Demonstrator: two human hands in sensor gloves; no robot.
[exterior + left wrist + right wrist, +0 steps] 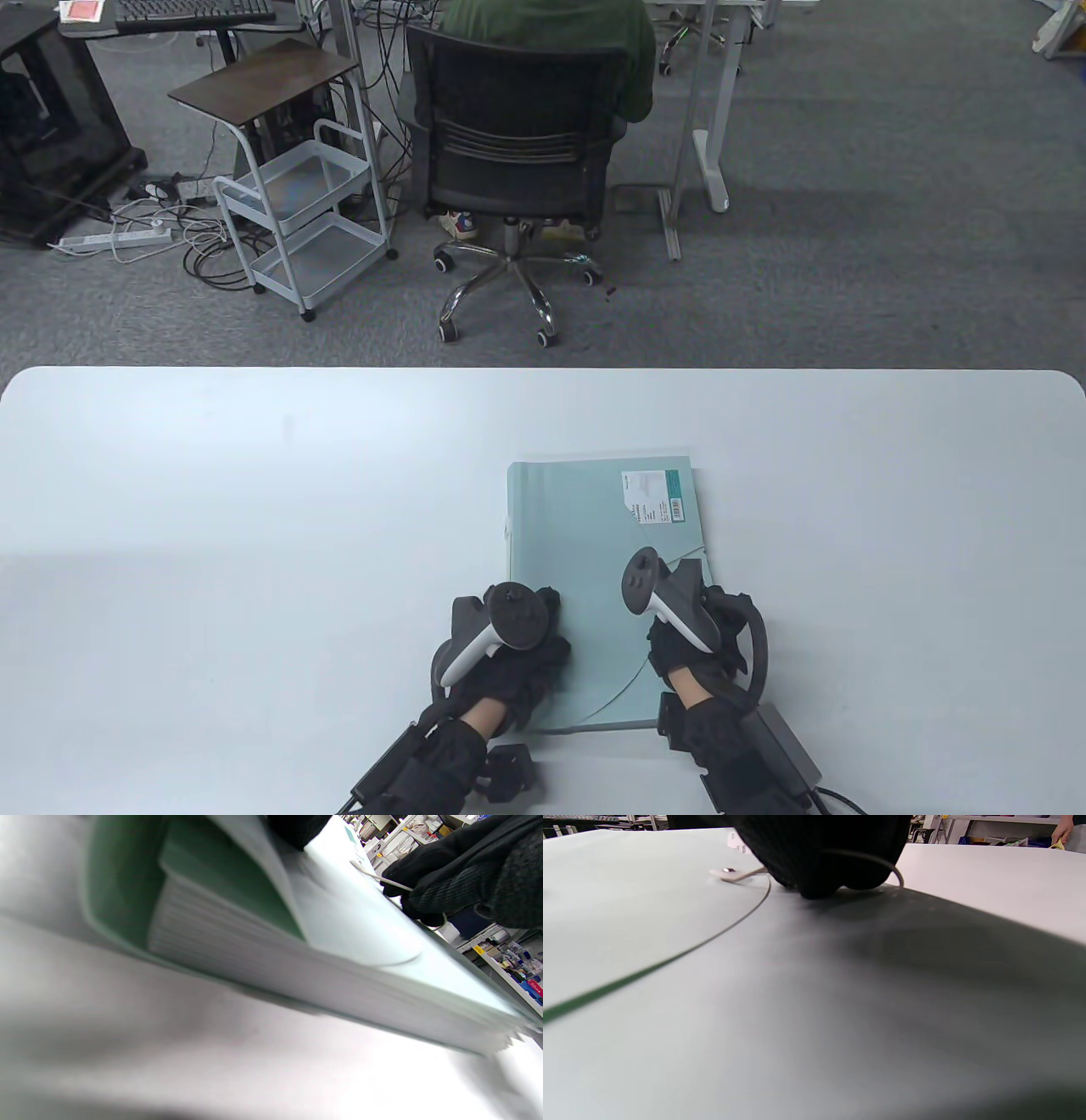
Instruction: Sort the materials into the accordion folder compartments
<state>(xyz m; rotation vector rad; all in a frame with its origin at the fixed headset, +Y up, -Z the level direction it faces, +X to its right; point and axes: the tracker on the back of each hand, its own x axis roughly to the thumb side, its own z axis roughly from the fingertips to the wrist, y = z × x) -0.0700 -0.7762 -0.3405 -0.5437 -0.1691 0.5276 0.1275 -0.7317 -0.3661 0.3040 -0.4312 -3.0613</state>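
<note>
A pale teal accordion folder lies flat and closed on the white table, its curved flap on top. My left hand holds its near left edge; a fingertip lies on the flap above the pleated side. My right hand is at the flap's right side. In the left wrist view it pinches a thin white closure cord. In the right wrist view its fingers touch the folder beside a small snap tab and the cord loop.
A white label is stuck at the folder's far right corner. Beyond the table's far edge stand an office chair with a seated person and a white trolley. No loose materials show on the table.
</note>
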